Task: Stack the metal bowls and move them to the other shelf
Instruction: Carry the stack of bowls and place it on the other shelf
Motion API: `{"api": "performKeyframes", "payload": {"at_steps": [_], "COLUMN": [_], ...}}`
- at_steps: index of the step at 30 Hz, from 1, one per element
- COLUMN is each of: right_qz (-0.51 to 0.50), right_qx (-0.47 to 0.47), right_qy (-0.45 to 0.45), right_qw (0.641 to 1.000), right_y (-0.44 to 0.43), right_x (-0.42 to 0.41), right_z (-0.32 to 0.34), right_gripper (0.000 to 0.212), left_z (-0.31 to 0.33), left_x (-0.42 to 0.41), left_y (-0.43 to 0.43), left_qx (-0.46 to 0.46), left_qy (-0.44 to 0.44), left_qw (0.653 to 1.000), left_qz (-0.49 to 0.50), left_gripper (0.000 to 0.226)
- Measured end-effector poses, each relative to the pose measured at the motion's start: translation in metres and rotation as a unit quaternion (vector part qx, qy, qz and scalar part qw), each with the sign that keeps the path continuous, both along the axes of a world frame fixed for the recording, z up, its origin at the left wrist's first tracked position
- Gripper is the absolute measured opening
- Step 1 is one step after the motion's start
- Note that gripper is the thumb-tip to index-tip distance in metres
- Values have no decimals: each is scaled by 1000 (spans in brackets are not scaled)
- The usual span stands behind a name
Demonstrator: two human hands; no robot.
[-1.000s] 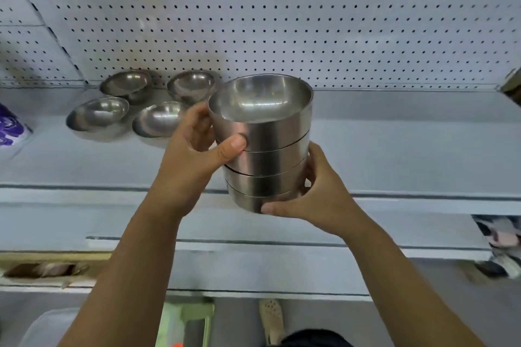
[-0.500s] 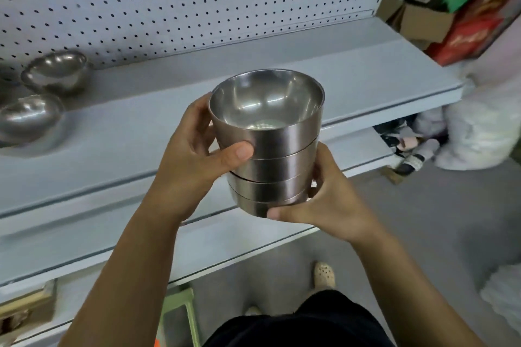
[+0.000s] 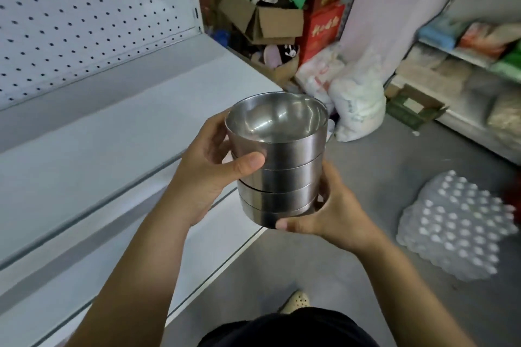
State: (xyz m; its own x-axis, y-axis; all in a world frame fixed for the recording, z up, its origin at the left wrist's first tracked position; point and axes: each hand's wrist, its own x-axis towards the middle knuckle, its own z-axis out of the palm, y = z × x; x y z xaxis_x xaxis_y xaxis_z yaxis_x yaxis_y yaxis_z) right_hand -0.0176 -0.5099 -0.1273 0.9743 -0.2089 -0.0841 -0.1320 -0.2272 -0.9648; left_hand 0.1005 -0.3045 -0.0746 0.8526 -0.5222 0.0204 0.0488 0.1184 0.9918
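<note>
Head view: the stack of metal bowls (image 3: 277,160) sits mid-frame, held up in the air between both hands. The left hand (image 3: 207,166) wraps around the stack's left side, thumb pressed across the front near the top bowl. The right hand (image 3: 334,213) cups the bottom from the lower right, thumb hooked under the lowest bowl. The white shelf (image 3: 93,138) runs along the left of the frame, with pegboard (image 3: 84,14) upper left. Cardboard boxes (image 3: 270,17) at top center, egg trays (image 3: 454,228) on the floor at right.
</note>
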Motion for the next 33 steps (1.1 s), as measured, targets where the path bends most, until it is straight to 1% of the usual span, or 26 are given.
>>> {"api": "performKeyframes", "payload": {"at_steps": [8, 13, 19, 22, 26, 29, 30, 33], "right_qz": [-100, -147, -212, -237, -279, -304, -312, -335], "right_qx": [-5, 21, 24, 22, 8, 7, 6, 8], "right_qy": [6, 30, 50, 51, 33, 16, 12, 3], "right_qw": [995, 988, 976, 970, 960, 953, 950, 942], "right_y": [-171, -245, -323, -369, -435, -487, -504, -547], "right_x": [-26, -46, -48, -33, 7, 43, 54, 78], "right_z": [-2, -15, -24, -26, -22, -16, -14, -12], "right_gripper": [116, 116, 110, 110, 113, 114, 114, 113], "left_z": [-9, -13, -24, -23, -14, 3, 7, 15], "left_x": [14, 22, 46, 69, 117, 155, 167, 195], "left_y": [-197, -293, -401, -457, -539, -601, -621, -677], "left_qx": [-11, -1, 38, 46, 57, 68, 70, 66], "left_qy": [13, 42, 25, 17, 3, -15, -23, -28], "left_qw": [993, 980, 963, 953, 940, 936, 933, 921], "left_qz": [-119, -194, -267, -299, -337, -345, -352, -382], "left_gripper": [81, 76, 78, 85, 89, 104, 103, 91]}}
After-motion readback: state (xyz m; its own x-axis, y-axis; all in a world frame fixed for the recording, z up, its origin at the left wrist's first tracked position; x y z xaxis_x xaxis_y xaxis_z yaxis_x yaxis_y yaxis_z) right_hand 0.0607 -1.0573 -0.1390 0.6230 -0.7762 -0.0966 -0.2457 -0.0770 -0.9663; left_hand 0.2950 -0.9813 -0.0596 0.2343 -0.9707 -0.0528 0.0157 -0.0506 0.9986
